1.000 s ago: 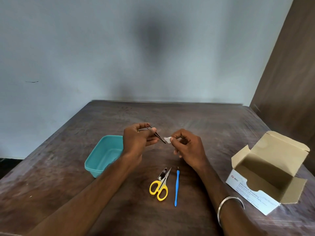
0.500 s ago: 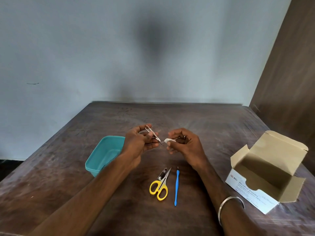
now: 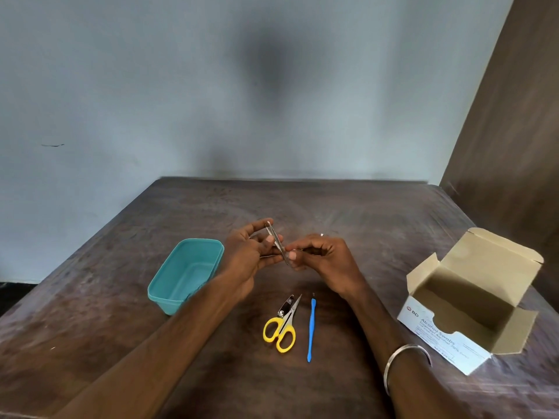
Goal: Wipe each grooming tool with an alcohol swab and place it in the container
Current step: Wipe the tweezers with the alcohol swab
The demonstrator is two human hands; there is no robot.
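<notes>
My left hand (image 3: 252, 257) holds thin metal tweezers (image 3: 276, 239) above the table, their tips slanting down to the right. My right hand (image 3: 323, 261) pinches the tweezers' lower tip between thumb and fingers; the white swab is hidden in its fingers. A teal container (image 3: 169, 290) stands empty just left of my left hand. Yellow-handled scissors (image 3: 279, 328), a nail clipper (image 3: 286, 306) beside their blades and a blue-handled cuticle tool (image 3: 311, 331) lie on the table below my hands.
An open cardboard box of alcohol swabs (image 3: 472, 300) stands at the right, flaps up. The dark wooden table (image 3: 332, 213) meets a pale wall at its far edge; a brown panel (image 3: 514, 131) rises at the right.
The tweezers have turned more upright in my left hand. My right hand has closed in on their tip, and the white swab that showed before is now covered by its fingers.
</notes>
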